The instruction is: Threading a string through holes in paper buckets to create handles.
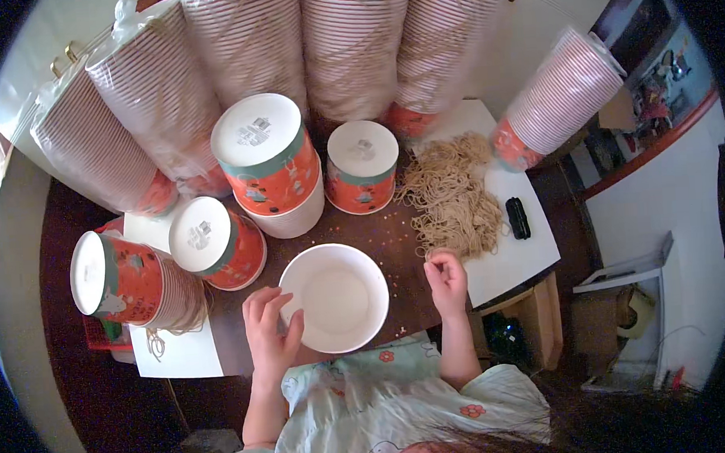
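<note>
A white paper bucket (335,298) stands mouth up at the table's front, with nothing visible inside. My left hand (271,323) is at its left rim, thumb and fingers curved but apart; whether they touch the rim I cannot tell. To the right, my right hand (447,283) is closed in a pinch at the near edge of a tangled heap of tan cord loops (457,193). A strand seems to be between its fingertips. Left of the bucket, an orange and green bucket (237,249) rests upside down.
More upside-down buckets stand behind, including a stack (274,182) and a single one (362,169). A stack wrapped with cord (140,283) is at left. Tall plastic-wrapped stacks (357,46) line the back; another (564,93) stands right. A black object (518,218) lies beside the heap.
</note>
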`<state>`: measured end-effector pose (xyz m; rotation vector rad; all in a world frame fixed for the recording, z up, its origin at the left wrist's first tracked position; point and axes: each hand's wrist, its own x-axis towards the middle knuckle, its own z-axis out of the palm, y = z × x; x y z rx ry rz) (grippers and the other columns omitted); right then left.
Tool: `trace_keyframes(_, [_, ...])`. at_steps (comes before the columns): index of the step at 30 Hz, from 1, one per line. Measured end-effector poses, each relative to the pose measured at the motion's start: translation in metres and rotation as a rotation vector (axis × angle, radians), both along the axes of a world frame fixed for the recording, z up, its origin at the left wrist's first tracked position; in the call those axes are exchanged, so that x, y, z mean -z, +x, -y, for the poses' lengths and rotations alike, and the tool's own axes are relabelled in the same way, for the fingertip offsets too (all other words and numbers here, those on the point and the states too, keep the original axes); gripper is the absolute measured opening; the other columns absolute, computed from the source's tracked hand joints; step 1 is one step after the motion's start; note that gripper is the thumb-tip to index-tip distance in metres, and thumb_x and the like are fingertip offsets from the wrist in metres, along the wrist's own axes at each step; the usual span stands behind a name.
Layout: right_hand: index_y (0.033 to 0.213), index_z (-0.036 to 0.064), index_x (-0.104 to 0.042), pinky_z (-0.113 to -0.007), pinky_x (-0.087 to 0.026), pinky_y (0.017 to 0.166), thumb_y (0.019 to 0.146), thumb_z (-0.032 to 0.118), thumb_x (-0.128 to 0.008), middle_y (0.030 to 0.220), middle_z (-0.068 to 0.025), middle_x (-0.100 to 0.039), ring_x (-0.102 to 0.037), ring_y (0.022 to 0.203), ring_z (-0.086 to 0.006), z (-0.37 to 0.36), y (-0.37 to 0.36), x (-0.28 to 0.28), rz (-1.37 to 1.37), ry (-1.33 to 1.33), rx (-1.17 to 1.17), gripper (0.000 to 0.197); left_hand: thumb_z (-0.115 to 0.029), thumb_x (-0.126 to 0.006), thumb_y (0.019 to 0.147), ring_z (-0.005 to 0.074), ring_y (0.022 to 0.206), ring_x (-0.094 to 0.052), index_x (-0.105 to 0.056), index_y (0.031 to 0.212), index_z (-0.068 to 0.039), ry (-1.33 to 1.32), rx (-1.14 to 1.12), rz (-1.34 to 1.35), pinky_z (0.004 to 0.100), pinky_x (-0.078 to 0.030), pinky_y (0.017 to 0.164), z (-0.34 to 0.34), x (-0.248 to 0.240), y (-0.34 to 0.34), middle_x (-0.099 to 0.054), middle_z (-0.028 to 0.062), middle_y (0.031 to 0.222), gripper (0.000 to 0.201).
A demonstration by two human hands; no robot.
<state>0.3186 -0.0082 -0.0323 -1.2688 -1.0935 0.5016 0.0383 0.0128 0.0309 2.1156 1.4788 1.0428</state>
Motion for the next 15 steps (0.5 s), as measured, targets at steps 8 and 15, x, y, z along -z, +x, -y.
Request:
trace_keyframes(8, [0.083, 0.0035, -0.048, -0.026, -0.043, 0.07, 0.08, -0.002, -0.051, 0.081, -0.0062, -0.051, -0.051, 0.076, -0.015, 0.008, -0.022, -0.052, -0.466, 0.077, -0.471, 0.007, -0.007, -0.064, 0.066, 0.0304, 0.096, -0.047, -0.057, 0.089, -0.005, 0.008, 0.009, 0.034, 0.039, -0.039, 0.081, -0.001, 0.003, 0.007, -0.053, 0.0121, 0.098, 0.024])
trace_keyframes(15, [0.085, 0.004, -0.051, -0.021, -0.036, 0.054, 0.081, 0.004, -0.052, 0.076, -0.0035, -0.053, -0.045, 0.061, -0.0083, -0.001, -0.047, -0.055, -0.785, -0.06, -0.602, 0.004, -0.004, -0.061, 0.071, 0.0246, 0.078, -0.055, -0.062, 0.089, -0.006, -0.138, 0.207, 0.212, 0.0329, -0.045, 0.067, 0.004, -0.003, 0.029, -0.056, 0.0091, 0.084, 0.018])
